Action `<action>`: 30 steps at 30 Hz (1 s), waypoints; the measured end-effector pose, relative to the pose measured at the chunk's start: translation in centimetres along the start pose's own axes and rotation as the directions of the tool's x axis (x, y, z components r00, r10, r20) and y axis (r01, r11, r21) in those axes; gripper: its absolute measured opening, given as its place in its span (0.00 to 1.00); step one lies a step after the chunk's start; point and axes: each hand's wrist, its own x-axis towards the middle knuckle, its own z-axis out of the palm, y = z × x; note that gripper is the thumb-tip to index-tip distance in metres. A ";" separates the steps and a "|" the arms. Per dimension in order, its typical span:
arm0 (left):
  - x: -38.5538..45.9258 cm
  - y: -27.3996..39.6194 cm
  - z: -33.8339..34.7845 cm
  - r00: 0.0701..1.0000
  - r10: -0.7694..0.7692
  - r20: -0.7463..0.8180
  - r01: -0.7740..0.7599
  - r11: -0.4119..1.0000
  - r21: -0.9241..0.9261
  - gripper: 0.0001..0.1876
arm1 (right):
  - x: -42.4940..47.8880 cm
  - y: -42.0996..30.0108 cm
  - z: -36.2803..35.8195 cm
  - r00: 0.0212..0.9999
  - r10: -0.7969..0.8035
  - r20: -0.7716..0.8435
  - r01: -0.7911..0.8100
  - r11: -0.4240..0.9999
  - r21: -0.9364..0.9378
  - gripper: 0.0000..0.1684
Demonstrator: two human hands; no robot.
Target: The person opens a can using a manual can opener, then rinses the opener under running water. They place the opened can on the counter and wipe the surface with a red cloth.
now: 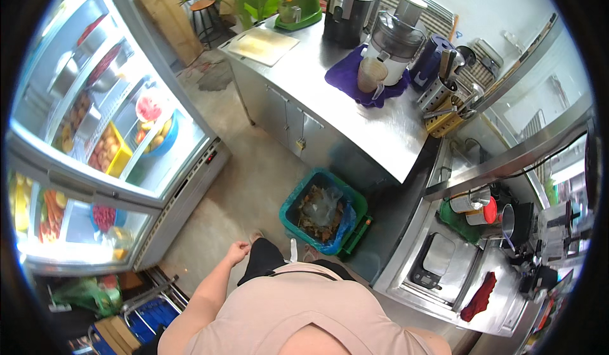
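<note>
My left hand [239,251] hangs beside my left thigh with its fingers curled, touching nothing that I can make out; whether something small is inside it is unclear. Out of view is my right hand. Before me on the floor stands a green waste bin [364,200] with a blue liner, holding food scraps and a clear plastic bag [324,206]. Beyond it is a steel counter [309,69] carrying a cutting board [263,45], a green citrus juicer [299,12], a black appliance [349,14] and a white juice extractor [395,41] on a purple cloth [345,72], with a plastic jug [372,75].
Glass-fronted refrigerators [190,183] with fruit and vegetables line the left. At right, a steel worktop [404,271] bears a digital scale [433,262] and a red cloth [479,298]. Utensil holders [442,117] stand at the counter's right end. A blue folding chair [152,314] is at lower left.
</note>
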 end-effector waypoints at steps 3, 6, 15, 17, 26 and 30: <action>5.6 -0.3 -4.0 0.985 -0.143 0.099 0.131 0.984 0.121 0.17 | -2.0 -3.2 1.8 0.999 0.044 0.008 -0.044 0.999 0.001 0.22; 10.6 1.8 -7.4 0.910 -0.303 0.284 0.216 0.930 0.299 0.16 | -4.7 -5.9 3.6 0.991 0.132 0.000 -0.132 0.991 -0.015 0.21; 24.0 4.6 -14.8 0.710 -0.461 0.533 0.183 0.851 0.492 0.19 | -17.9 -17.0 10.2 0.921 0.316 0.228 -0.304 0.949 -0.086 0.20; 25.7 5.1 -16.2 0.686 -0.479 0.547 0.169 0.837 0.521 0.19 | -20.1 -19.7 11.1 0.905 0.316 0.286 -0.308 0.948 -0.073 0.20; 27.0 9.9 -20.6 0.546 -0.569 0.616 0.268 0.814 0.515 0.13 | -24.2 -27.8 11.8 0.906 0.253 0.340 -0.297 0.951 0.083 0.19; 29.2 9.5 -21.3 0.511 -0.594 0.621 0.212 0.787 0.579 0.16 | -26.5 -26.7 13.3 0.876 0.298 0.380 -0.346 0.936 0.066 0.19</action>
